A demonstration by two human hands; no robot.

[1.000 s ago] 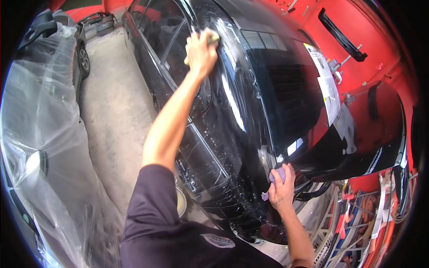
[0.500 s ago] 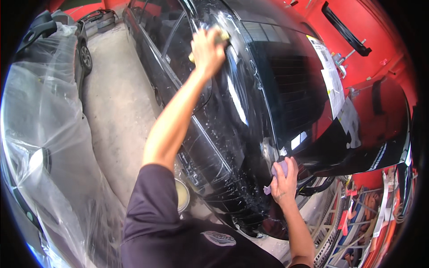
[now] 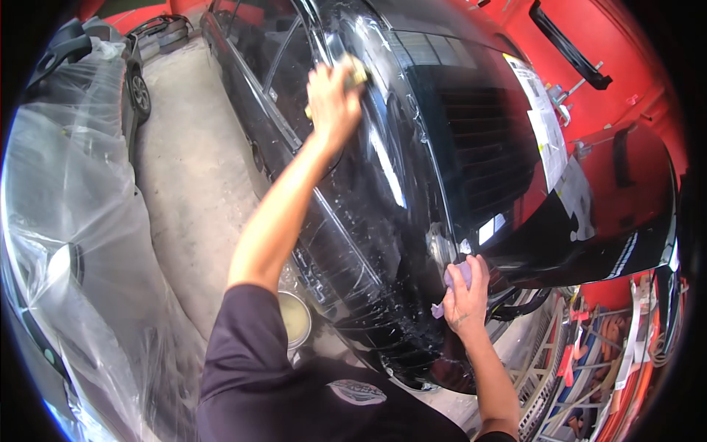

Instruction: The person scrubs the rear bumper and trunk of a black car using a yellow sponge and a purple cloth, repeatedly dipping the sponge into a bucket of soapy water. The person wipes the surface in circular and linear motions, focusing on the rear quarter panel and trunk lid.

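My left hand (image 3: 333,107) reaches far out over the wet black car (image 3: 372,239), its fingers wrapped round a yellow sponge (image 3: 358,72). The sponge rests against the rear side panel by the roof pillar, partly hidden by the hand. Closer to me, my right hand (image 3: 470,298) grips a soft purple pad or cloth (image 3: 459,275) against the car's rear corner, below the back window (image 3: 482,140). Its exact kind is unclear. Whitish wet streaks and droplets mark the paint around both hands.
A bucket of cloudy liquid (image 3: 296,320) stands on the floor beside the car. Clear plastic sheeting (image 3: 81,199) drapes another car at left. The black car's raised tailgate (image 3: 626,199) juts out at right, over a rack of parts (image 3: 582,368). Red walls (image 3: 508,18) lie beyond.
My left hand has slid the sponge slightly left and back toward me. My right hand and the purple pad have shifted a little left along the rear corner.
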